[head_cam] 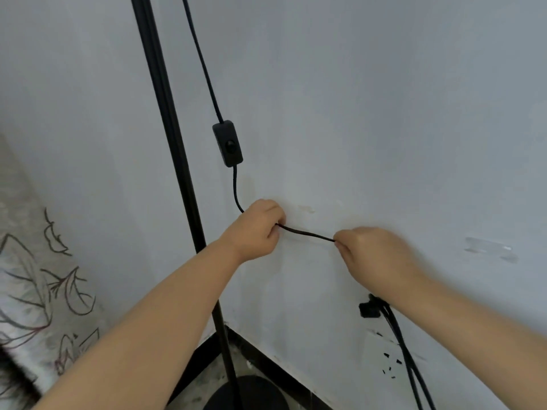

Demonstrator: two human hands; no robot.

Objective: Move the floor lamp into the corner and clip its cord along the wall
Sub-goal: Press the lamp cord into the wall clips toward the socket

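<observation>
Where the black cord (307,233) drops from its inline switch (228,147) at frame centre, it runs taut against the wall (384,113) between the left hand (256,229) and right hand (376,255), both pinched closed on it. Left of them the lamp pole (174,149) descends to its round base (251,393) at the bottom.

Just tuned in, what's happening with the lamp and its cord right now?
The floor lamp already stands in the corner, its round base on the floor. A person holds the lamp's black cord against the wall below the inline switch: the left hand pinches it at one end of a short stretch, the right hand at the other. No clip is visible on that stretch. More cord hangs below the right forearm.
</observation>
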